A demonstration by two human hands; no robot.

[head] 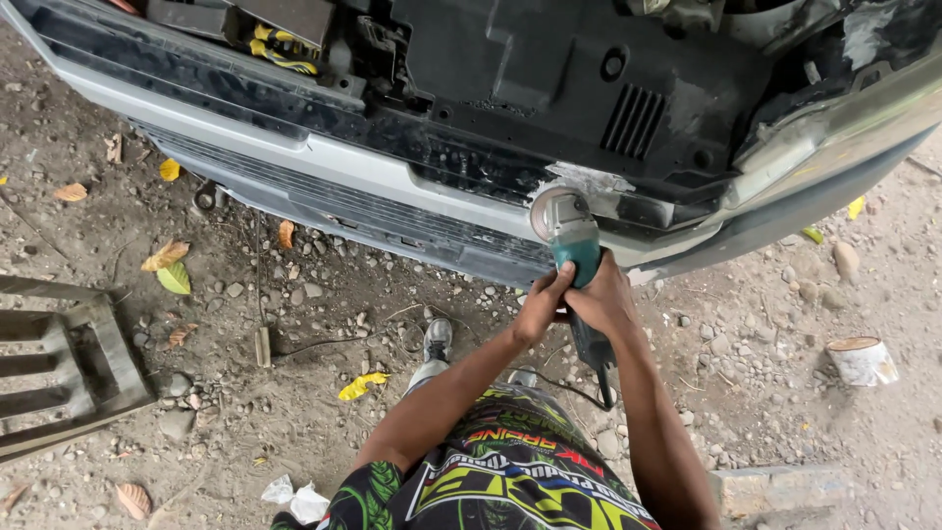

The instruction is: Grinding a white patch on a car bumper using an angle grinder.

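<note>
Angle grinder [574,257]: teal body with grey metal head, held with its disc end against the car's front edge.
Right hand [606,299]: fingers wrapped closed round the grinder body, just behind the head.
Left hand [543,304]: fingers curled shut on the same body from the left side, touching the right hand.
Disc [550,210]: round, pale, seen edge-on; its face is hard to make out.
Contact patch [587,183]: rough whitish bare area on the bumper [324,162], just beside the disc.
Bumper material: smooth silver-grey panel with a dark slatted grille below and black plastic parts above.
Power cord [579,393]: thin, black, runs from the grinder's rear; partly hidden behind the right forearm.
Ground [245,324]: packed dirt with pebbles and dry leaves.
Can [861,360]: short, white, upright, well apart to the right.
Pallet [69,363]: grey wooden slats, cut off at the left edge.
</note>
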